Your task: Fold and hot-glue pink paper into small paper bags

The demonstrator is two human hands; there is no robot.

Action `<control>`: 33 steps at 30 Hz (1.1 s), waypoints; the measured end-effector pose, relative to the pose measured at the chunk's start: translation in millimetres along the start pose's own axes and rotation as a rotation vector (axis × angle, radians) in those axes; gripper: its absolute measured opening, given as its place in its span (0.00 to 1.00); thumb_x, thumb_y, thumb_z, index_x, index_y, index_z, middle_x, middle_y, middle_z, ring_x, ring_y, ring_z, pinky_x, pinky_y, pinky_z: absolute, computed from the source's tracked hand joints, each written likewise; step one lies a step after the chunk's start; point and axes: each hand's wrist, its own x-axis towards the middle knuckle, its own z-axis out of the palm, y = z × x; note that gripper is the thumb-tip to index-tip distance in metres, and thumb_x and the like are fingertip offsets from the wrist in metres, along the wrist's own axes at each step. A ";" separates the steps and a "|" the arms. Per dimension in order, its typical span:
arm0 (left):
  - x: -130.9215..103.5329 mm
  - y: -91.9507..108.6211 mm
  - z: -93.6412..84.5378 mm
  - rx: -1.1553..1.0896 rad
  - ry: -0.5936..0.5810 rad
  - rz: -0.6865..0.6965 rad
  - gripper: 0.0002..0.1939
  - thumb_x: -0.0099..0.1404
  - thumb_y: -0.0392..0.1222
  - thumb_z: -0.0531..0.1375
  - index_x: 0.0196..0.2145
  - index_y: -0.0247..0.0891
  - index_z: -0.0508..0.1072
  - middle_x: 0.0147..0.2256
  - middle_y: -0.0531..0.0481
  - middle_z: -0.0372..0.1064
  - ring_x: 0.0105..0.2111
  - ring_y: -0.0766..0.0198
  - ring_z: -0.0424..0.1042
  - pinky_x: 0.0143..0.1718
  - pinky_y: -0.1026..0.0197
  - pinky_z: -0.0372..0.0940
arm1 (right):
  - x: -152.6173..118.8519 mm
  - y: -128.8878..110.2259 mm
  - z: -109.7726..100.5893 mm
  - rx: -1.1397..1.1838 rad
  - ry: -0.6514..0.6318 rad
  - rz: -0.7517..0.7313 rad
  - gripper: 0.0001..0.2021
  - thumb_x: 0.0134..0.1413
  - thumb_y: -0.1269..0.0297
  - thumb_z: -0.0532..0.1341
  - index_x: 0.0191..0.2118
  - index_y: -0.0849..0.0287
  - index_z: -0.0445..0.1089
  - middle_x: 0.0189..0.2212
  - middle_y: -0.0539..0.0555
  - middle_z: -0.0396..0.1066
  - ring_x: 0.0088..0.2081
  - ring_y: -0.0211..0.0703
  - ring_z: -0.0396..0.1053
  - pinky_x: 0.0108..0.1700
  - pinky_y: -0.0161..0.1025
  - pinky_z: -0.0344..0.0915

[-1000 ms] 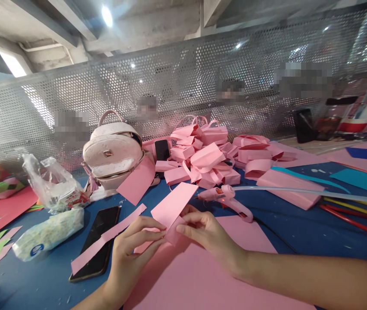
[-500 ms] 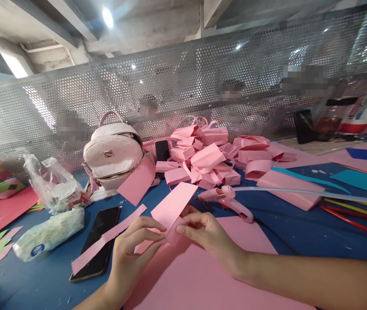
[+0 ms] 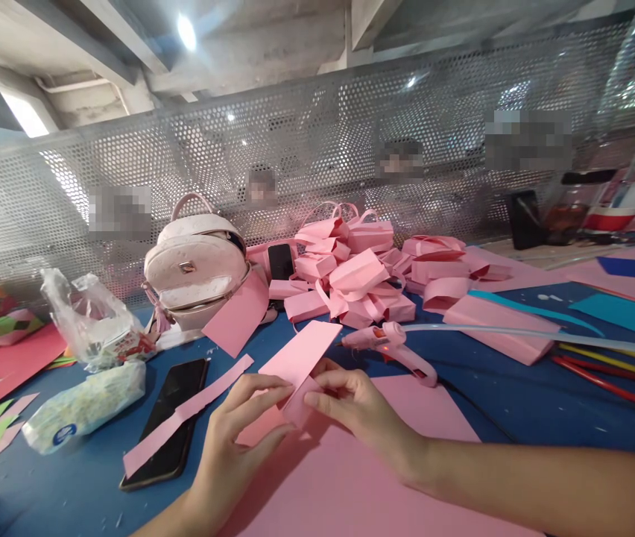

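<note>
Between both hands stands a folded piece of pink paper point(image 3: 303, 350), its flat panel rising towards the back and its lower end bent into flaps. My right hand point(image 3: 351, 403) pinches the right edge, thumb in front and fingers behind. On the left side, my left hand point(image 3: 250, 418) holds the lower end, its fingertips against the panel and its thumb under the corner. Below them lies a large pink sheet point(image 3: 362, 477). A pink glue gun point(image 3: 390, 347) with a small orange light lies just behind my right hand, its clear glue stick pointing right.
A phone point(image 3: 155, 447) with a pink paper strip point(image 3: 188, 410) across it lies left. Behind are a pale backpack point(image 3: 197, 261) and a pile of pink paper bags point(image 3: 356, 276). A tissue pack point(image 3: 86, 406) and plastic bag point(image 3: 97, 321) sit left; cables point(image 3: 613, 380) run right.
My left fingers have slid slightly right and up along the paper, and the left thumb has spread away from them. The paper has tipped a little lower. My right hand keeps its pinch.
</note>
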 end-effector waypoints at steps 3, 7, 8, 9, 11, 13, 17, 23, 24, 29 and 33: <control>0.9 0.8 1.5 0.020 -0.007 0.018 0.19 0.66 0.40 0.67 0.54 0.50 0.76 0.46 0.46 0.75 0.45 0.57 0.76 0.46 0.57 0.73 | -0.8 1.2 -0.4 -0.024 -0.007 -0.011 0.15 0.53 0.48 0.69 0.30 0.57 0.80 0.35 0.52 0.70 0.39 0.44 0.68 0.43 0.39 0.64; 2.9 3.8 1.8 0.066 -0.030 0.048 0.21 0.66 0.44 0.67 0.56 0.50 0.74 0.47 0.45 0.75 0.45 0.54 0.75 0.46 0.54 0.72 | -2.1 1.3 0.3 -0.017 -0.020 -0.036 0.15 0.54 0.48 0.68 0.31 0.56 0.80 0.34 0.51 0.71 0.39 0.44 0.69 0.43 0.39 0.65; 3.2 4.1 1.8 0.075 -0.031 0.055 0.21 0.66 0.44 0.67 0.56 0.50 0.74 0.47 0.45 0.75 0.45 0.55 0.75 0.45 0.54 0.72 | -2.3 1.2 0.4 -0.014 -0.017 -0.042 0.15 0.54 0.49 0.68 0.31 0.56 0.79 0.33 0.51 0.71 0.38 0.44 0.69 0.43 0.39 0.65; 3.3 4.2 1.9 0.082 -0.032 0.059 0.21 0.66 0.44 0.67 0.56 0.50 0.74 0.47 0.45 0.75 0.45 0.55 0.75 0.45 0.55 0.72 | -2.3 1.0 0.6 -0.013 -0.010 -0.050 0.15 0.54 0.49 0.68 0.31 0.56 0.79 0.32 0.51 0.71 0.37 0.43 0.68 0.42 0.39 0.65; 3.1 3.5 2.3 0.088 -0.037 0.057 0.21 0.67 0.43 0.66 0.57 0.49 0.74 0.47 0.45 0.75 0.45 0.56 0.74 0.46 0.55 0.71 | -2.1 0.7 0.7 -0.008 0.005 -0.061 0.14 0.53 0.49 0.69 0.30 0.56 0.78 0.31 0.50 0.70 0.35 0.42 0.67 0.41 0.38 0.64; 2.6 2.6 2.5 0.088 -0.043 0.051 0.21 0.67 0.42 0.66 0.57 0.48 0.73 0.47 0.46 0.75 0.45 0.57 0.74 0.47 0.56 0.70 | -1.7 0.1 0.9 0.004 0.009 -0.064 0.14 0.52 0.50 0.70 0.30 0.56 0.78 0.30 0.49 0.69 0.34 0.41 0.67 0.41 0.38 0.64; 1.9 1.9 1.9 0.088 -0.065 0.059 0.23 0.67 0.42 0.66 0.59 0.49 0.71 0.46 0.47 0.75 0.45 0.58 0.73 0.47 0.57 0.69 | -1.8 -2.2 1.5 0.023 0.016 -0.034 0.13 0.52 0.50 0.70 0.33 0.56 0.78 0.28 0.49 0.70 0.33 0.40 0.66 0.40 0.38 0.64; 2.3 2.8 1.3 0.092 -0.078 0.077 0.23 0.68 0.41 0.65 0.60 0.49 0.70 0.43 0.48 0.74 0.42 0.59 0.72 0.44 0.57 0.68 | -2.7 -4.3 2.3 0.036 0.024 -0.041 0.12 0.51 0.52 0.71 0.32 0.56 0.79 0.30 0.49 0.71 0.33 0.39 0.67 0.40 0.37 0.64; 2.7 3.2 1.3 0.094 -0.078 0.080 0.23 0.68 0.42 0.65 0.60 0.48 0.70 0.42 0.48 0.74 0.40 0.59 0.71 0.43 0.58 0.68 | -2.6 -4.2 2.3 0.038 0.024 -0.045 0.12 0.51 0.52 0.71 0.32 0.56 0.79 0.31 0.49 0.71 0.34 0.39 0.67 0.40 0.37 0.64; 4.6 5.8 0.8 0.115 -0.065 0.103 0.22 0.68 0.44 0.66 0.58 0.47 0.72 0.38 0.48 0.73 0.37 0.58 0.71 0.40 0.57 0.68 | -2.6 -2.6 1.7 0.048 0.023 -0.049 0.11 0.50 0.53 0.72 0.32 0.55 0.80 0.30 0.49 0.71 0.34 0.40 0.68 0.40 0.37 0.64; 4.9 6.3 0.7 0.121 -0.056 0.110 0.21 0.68 0.45 0.65 0.58 0.47 0.72 0.37 0.48 0.74 0.37 0.58 0.71 0.39 0.57 0.68 | -3.1 -1.6 1.7 0.037 0.025 -0.068 0.12 0.50 0.52 0.72 0.31 0.55 0.80 0.31 0.49 0.71 0.34 0.40 0.68 0.40 0.37 0.64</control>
